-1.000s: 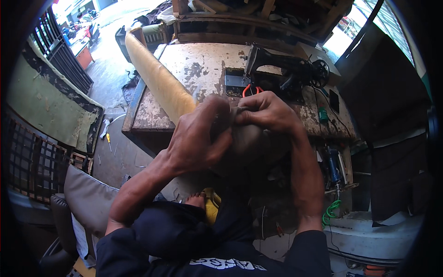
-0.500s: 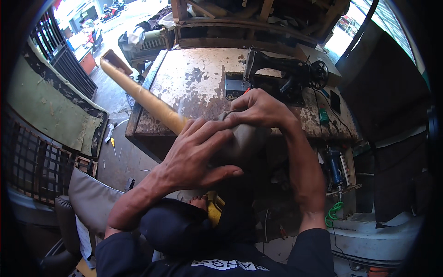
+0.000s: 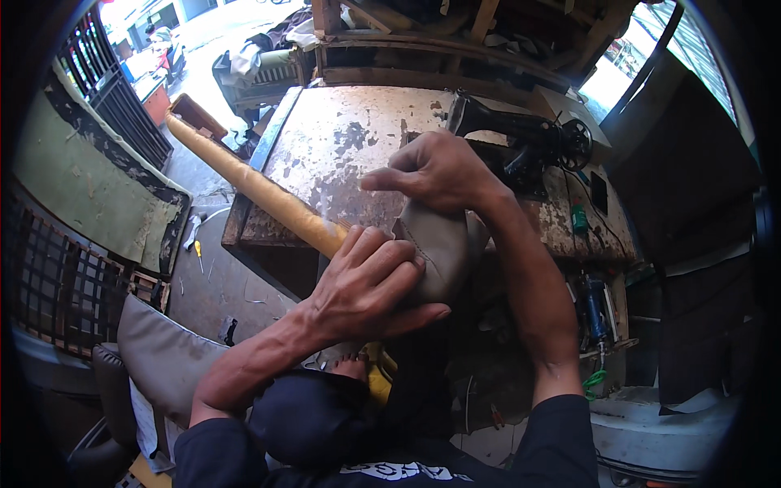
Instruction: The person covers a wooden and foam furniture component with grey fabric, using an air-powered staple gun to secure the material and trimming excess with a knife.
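Littered floor [image 3: 199,297], paint-worn worktop [image 3: 325,122], black sewing machine [image 3: 504,126].
Grey-brown cover [image 3: 446,252] before the near edge, partly hidden by the left hand [image 3: 374,281], curled onto it; right hand [image 3: 439,175] above, thumb parted, its hold impossible to tell.

White lettering, bold and rounded, runs in a single row across the chest of the dark shirt [image 3: 407,452] worn by the person at work, the characters [image 3: 408,470] packed closely together; seen steeply from above, the print is squashed by the angle and its lower part drops out of view, leaving the wording only partly legible, its pale shapes standing out sharply against the cloth on the near side of the table [image 3: 317,163], where no other text can be read
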A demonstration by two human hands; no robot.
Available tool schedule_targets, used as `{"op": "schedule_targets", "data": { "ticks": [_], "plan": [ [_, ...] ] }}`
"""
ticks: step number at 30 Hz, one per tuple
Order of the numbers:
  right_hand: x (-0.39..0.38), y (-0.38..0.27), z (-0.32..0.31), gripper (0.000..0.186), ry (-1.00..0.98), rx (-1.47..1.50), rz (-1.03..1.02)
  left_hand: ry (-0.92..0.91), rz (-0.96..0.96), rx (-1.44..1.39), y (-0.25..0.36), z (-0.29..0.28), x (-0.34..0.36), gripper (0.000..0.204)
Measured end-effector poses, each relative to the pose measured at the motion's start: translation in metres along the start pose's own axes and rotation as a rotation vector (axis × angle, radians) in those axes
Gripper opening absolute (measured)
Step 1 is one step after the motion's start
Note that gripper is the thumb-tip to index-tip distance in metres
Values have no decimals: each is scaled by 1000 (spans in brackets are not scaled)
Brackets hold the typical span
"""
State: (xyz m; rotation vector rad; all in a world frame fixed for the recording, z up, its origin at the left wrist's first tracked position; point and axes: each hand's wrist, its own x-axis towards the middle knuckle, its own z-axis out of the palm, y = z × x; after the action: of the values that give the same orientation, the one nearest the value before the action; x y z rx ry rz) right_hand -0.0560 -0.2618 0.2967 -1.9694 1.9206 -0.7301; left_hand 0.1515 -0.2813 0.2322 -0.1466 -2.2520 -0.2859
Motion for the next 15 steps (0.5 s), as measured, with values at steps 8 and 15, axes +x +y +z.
{"op": "schedule_targets", "data": {
  "ticks": [8, 15],
  "plan": [
    [-97, -12, -2, 21, 641, -186, -275, -25, -49, 96, -6, 3, 5, 50],
    [-139, 6, 34, 42, 527, -177, -257, -16, -387, -72, -14, 1, 41, 44]
  ]
}}
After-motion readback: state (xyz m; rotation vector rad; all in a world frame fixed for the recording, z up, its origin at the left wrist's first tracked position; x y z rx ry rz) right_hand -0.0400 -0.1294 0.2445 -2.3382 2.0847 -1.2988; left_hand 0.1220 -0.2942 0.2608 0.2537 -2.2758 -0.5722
